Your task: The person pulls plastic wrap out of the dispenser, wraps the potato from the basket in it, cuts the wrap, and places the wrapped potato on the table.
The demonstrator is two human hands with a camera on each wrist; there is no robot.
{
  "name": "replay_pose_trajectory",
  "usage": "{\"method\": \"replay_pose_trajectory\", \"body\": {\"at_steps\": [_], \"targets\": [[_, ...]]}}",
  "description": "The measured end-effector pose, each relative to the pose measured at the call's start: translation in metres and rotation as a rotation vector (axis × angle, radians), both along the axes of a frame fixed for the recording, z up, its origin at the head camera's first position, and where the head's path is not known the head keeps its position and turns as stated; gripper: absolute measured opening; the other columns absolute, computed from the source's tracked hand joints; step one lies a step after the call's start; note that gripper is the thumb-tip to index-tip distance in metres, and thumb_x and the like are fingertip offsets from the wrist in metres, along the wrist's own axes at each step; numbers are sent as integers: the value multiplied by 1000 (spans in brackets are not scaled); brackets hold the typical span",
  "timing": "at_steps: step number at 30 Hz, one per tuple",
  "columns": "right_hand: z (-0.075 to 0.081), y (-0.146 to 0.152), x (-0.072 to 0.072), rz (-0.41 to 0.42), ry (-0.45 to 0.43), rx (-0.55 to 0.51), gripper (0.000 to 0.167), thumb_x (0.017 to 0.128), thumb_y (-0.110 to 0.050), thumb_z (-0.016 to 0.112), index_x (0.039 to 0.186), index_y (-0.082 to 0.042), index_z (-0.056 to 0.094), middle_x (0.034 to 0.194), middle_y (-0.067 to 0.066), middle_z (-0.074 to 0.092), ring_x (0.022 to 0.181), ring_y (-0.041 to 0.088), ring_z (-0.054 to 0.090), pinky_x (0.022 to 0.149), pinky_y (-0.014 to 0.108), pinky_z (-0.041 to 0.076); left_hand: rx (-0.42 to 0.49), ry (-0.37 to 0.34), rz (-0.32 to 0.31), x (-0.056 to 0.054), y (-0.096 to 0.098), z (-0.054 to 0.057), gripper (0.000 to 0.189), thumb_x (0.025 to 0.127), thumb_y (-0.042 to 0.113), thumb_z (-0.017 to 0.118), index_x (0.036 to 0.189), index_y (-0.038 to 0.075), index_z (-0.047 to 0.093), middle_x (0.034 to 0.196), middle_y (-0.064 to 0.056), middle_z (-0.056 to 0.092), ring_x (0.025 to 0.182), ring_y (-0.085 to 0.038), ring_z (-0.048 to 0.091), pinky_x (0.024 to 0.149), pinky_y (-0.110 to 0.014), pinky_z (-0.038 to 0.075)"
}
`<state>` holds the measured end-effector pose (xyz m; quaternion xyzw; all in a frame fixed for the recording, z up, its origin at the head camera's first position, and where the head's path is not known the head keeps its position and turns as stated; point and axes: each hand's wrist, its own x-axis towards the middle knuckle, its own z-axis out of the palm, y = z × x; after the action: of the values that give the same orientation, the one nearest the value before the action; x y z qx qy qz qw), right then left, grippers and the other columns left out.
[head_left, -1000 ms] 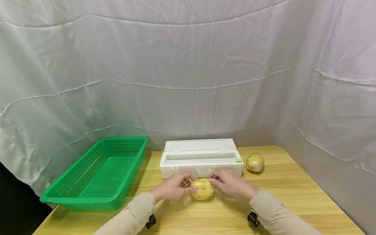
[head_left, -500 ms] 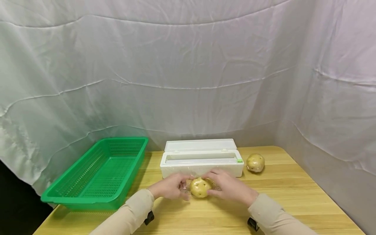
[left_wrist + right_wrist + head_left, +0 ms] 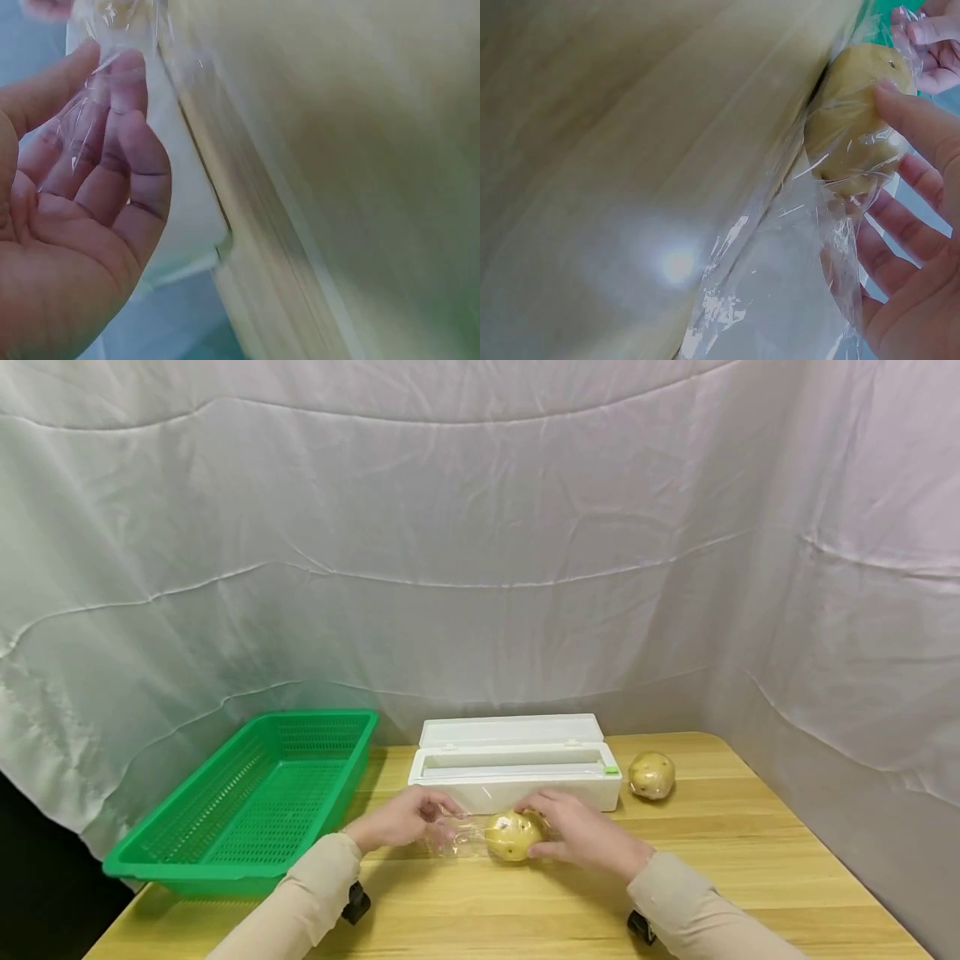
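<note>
A yellow potato [image 3: 513, 837] sits in clear plastic wrap in front of the white box. My right hand [image 3: 588, 835] grips it from the right, thumb on the near side and fingers behind. To the left, my left hand [image 3: 408, 817] pinches an end of the plastic wrap [image 3: 463, 839], drawn out sideways from the potato. In the left wrist view the wrap [image 3: 94, 86] runs between thumb and fingers. Loose film [image 3: 735, 300] also trails from the potato's other end in the right wrist view, beside the right fingers.
Behind the hands stands a long white wrap dispenser box [image 3: 517, 795], its lid raised. A second potato [image 3: 652, 776], film-wrapped, lies right of the box. At the left is a green perforated basket [image 3: 217, 871] on the wooden table [image 3: 735, 868]. Grey curtains [image 3: 480, 635] hang behind.
My left hand has moved left, away from the potato, stretching the plastic wrap out. My right hand has shifted from the wrap at the right onto the potato, which has turned slightly.
</note>
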<state>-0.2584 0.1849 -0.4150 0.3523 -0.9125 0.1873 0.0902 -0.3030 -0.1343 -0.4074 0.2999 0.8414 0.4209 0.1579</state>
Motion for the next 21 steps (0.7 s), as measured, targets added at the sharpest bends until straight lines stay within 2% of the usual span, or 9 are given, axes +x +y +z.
{"method": "replay_pose_trajectory", "body": {"at_steps": [3, 6, 9, 12, 17, 21], "targets": [[-1, 2, -2, 0, -34, -20, 54, 86, -25, 90, 134, -12, 67, 137, 5, 70, 127, 27, 69, 108, 48, 58, 58, -82, 55, -4, -7, -1, 20, 97, 7, 78, 117, 3, 77, 89, -11, 80, 68, -11, 63, 61, -26, 49], [-2, 3, -4, 1, -67, -43, 53, 87, -26, 89, 134, -13, 67, 138, 5, 69, 127, 28, 68, 108, 50, 58, 95, -145, 85, -6, -11, -1, 18, 99, 9, 75, 115, 1, 76, 95, -14, 82, 68, -12, 67, 61, -26, 49], [-2, 4, -4, -3, -86, -58, 53, 88, -27, 89, 134, -14, 67, 138, 4, 69, 126, 28, 68, 108, 51, 57, 128, -216, 121, -5, -12, -1, 17, 103, 12, 71, 114, -1, 75, 100, -15, 83, 71, -13, 73, 61, -25, 52], [-2, 4, -4, -8, -91, -57, 53, 88, -28, 88, 135, -14, 67, 138, 4, 69, 126, 27, 68, 108, 51, 57, 128, -277, 176, -3, -12, -2, 20, 105, 16, 69, 112, -2, 74, 98, -13, 82, 72, -15, 76, 61, -24, 55], [-3, 5, -5, -12, -93, -40, 55, 89, -31, 88, 136, -14, 66, 139, 5, 69, 127, 28, 68, 109, 52, 57, 90, -313, 234, 3, -10, -3, 25, 107, 21, 68, 111, -4, 72, 94, -9, 80, 72, -16, 77, 59, -25, 56], [-3, 5, -6, -13, -100, -35, 56, 88, -33, 88, 136, -13, 65, 140, 5, 68, 128, 28, 67, 109, 52, 56, 99, -338, 277, 8, -10, 1, 29, 105, 21, 70, 124, 0, 67, 96, -10, 75, 72, -15, 72, 61, -26, 56]]}}
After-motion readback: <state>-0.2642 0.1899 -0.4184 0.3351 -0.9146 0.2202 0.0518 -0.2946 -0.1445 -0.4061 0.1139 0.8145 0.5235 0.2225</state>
